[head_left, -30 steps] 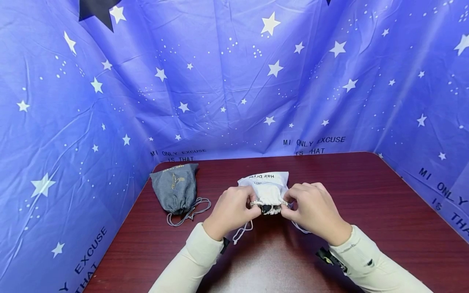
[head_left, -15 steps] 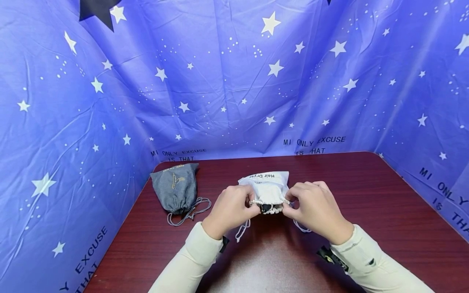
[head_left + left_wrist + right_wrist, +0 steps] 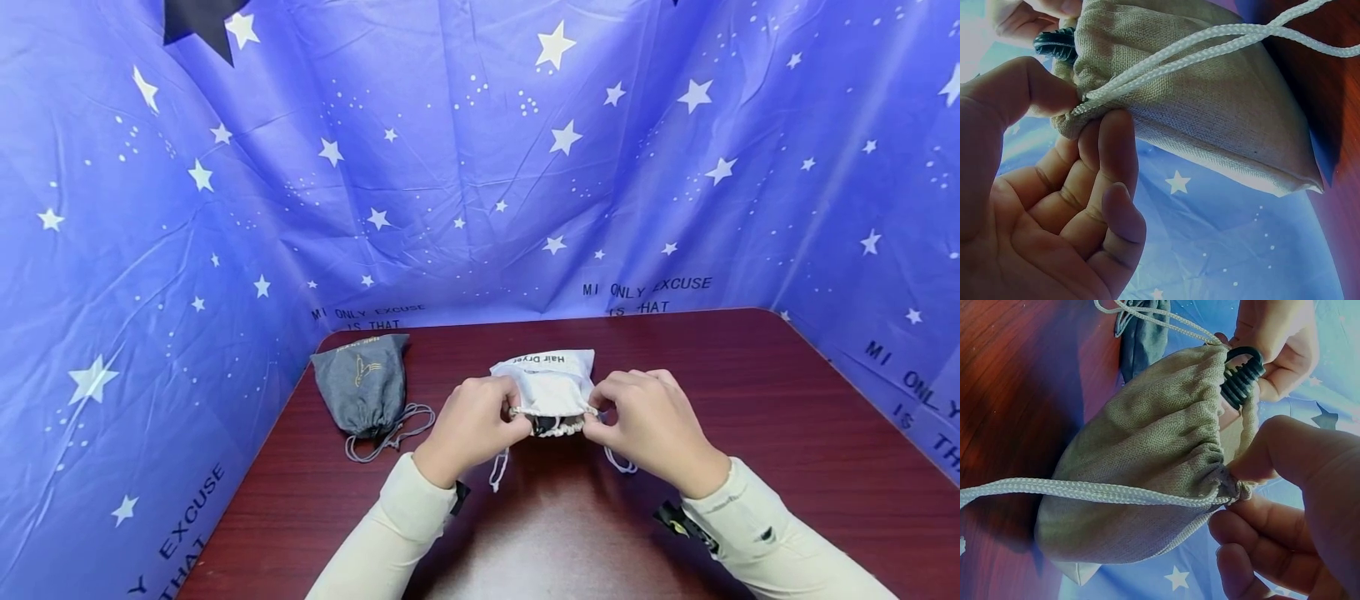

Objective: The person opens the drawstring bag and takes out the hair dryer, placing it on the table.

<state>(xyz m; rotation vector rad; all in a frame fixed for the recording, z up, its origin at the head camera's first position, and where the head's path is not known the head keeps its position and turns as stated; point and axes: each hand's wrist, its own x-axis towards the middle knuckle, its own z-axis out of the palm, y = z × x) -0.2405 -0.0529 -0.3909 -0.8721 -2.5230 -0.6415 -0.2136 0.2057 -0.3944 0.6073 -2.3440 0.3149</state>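
A whitish cloth drawstring bag [image 3: 553, 392], printed "Hair Dryer", lies on the table with its gathered mouth toward the person. At the mouth's left corner my left hand [image 3: 474, 427] pinches the hem between thumb and fingers. My right hand [image 3: 658, 429] pinches the opposite corner the same way. Between them the mouth gapes, and a black ribbed cord end [image 3: 1242, 381] with a loop shows in it. White drawstrings [image 3: 1191, 47] hang from both corners. What else the bag contains is hidden.
On the left of the dark red wooden table [image 3: 750, 392] lies a grey drawstring bag [image 3: 362, 387], its mouth drawn together and its grey cords [image 3: 393, 433] loose beside it. A blue star-patterned curtain [image 3: 450, 167] encloses the back and sides.
The hands have drawn slightly apart, the right one shifting a little to the right. The white bag's mouth is now wider, and its left drawstring has swung slightly.
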